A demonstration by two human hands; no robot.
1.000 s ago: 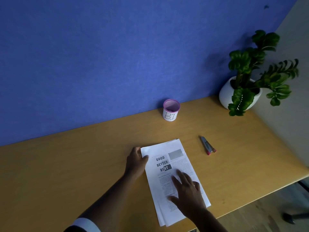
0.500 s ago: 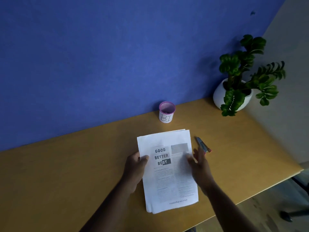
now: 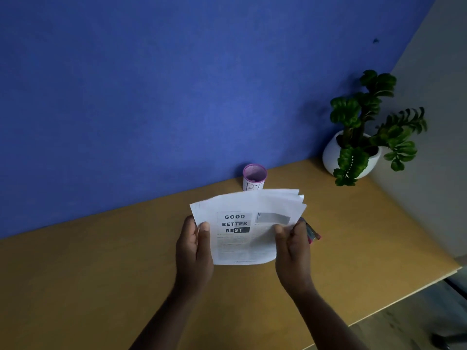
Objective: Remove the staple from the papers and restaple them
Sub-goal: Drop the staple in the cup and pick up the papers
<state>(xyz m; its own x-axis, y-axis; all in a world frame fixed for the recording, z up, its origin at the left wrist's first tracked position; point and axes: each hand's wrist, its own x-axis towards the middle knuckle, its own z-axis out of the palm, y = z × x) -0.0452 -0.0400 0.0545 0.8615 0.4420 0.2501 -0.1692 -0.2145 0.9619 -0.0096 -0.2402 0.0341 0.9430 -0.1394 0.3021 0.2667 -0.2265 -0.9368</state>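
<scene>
A stack of white printed papers (image 3: 242, 246), headed "GOOD BETTER BEST", is lifted off the wooden desk (image 3: 101, 274) and held upright, its top sheets fanned at the right corner. My left hand (image 3: 194, 251) grips the stack's left edge with the thumb on the front page. My right hand (image 3: 293, 251) grips the right edge the same way. Behind my right hand lies a small grey and red stapler (image 3: 312, 232), mostly hidden. No staple is visible from here.
A pink mesh cup (image 3: 254, 176) with a white label stands against the blue partition (image 3: 177, 84), just behind the papers. A potted green plant (image 3: 353, 152) sits at the desk's far right corner. The desk's edge runs diagonally at the lower right.
Both hands have taken the papers by their side edges and raised them off the desk. The right hand moved from flat on the page to the right edge.
</scene>
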